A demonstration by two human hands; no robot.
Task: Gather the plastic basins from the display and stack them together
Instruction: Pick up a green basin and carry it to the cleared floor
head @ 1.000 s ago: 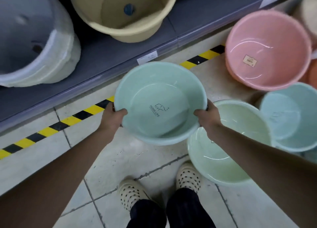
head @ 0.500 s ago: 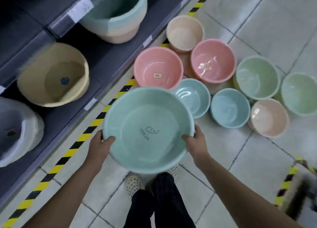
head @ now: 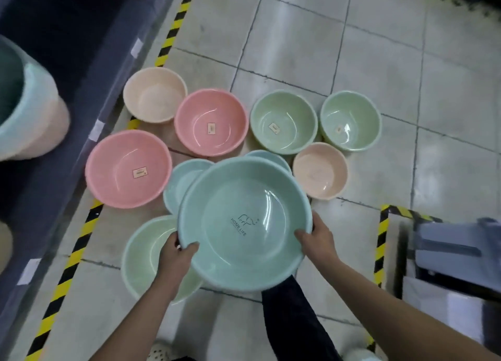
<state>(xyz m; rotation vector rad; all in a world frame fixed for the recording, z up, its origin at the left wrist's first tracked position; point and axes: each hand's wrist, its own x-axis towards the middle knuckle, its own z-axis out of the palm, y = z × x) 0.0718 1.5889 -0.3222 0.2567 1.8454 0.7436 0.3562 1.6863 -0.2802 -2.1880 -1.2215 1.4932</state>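
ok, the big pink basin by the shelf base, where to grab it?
I'd take the big pink basin by its lip at the near and far edges, coming from above. It sits upright, mouth up, walls smooth and sloped; a small teal basin crowds its right side.

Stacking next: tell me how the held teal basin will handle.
Probably light: the teal basin hangs from rim grips by left hand and right hand. Likely slippery: its inside is glossy. Seemingly stiff: the gripped rim looks unbent.

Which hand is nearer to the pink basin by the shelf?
Left. The left hand grips the teal basin on the side toward the pink basin; the right hand, the opposite side.
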